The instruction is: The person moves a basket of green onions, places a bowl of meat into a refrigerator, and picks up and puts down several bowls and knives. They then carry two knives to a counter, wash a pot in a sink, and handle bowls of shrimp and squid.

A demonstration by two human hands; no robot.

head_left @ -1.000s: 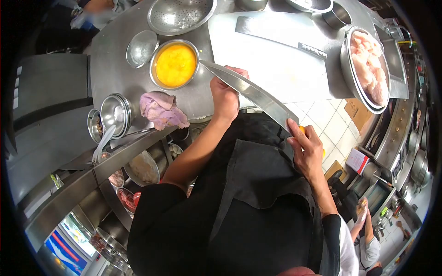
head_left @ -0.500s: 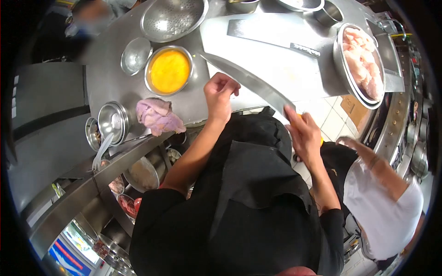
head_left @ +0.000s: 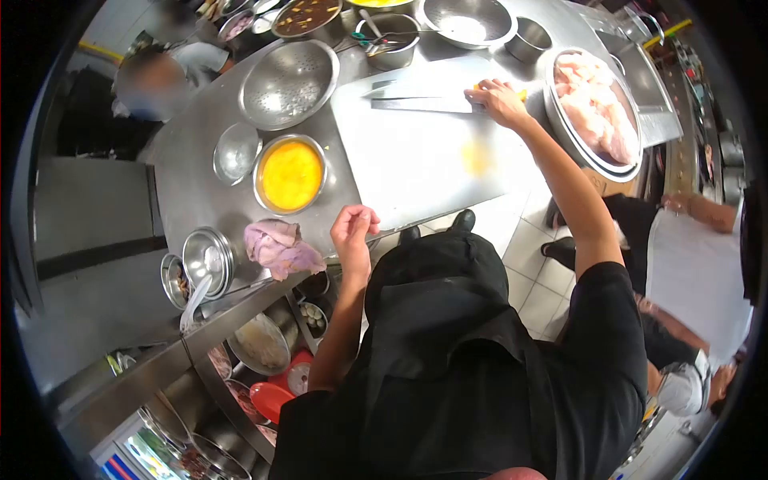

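Right grip (head_left: 498, 102) here, closed over the yellow handle (head_left: 522, 94) of a long pointed steel knife (head_left: 384, 90), its blade on the white rectangular cutting board (head_left: 416, 164), just beside a straight-edged steel blade (head_left: 424, 105)! Left grip (head_left: 354, 230), half-curled and holding nothing, hangs by the edge of the grey metal table (head_left: 192, 152), the crumpled lilac cloth (head_left: 280, 248) and round steel bowl of yellow liquid (head_left: 290, 174) nearby; pale raw meat (head_left: 596, 112) fills the oval steel basin (head_left: 550, 100) beyond the board's right side

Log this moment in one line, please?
right hand: at knives on white board | left hand: curled, nothing visible held | bowl: yellow liquid
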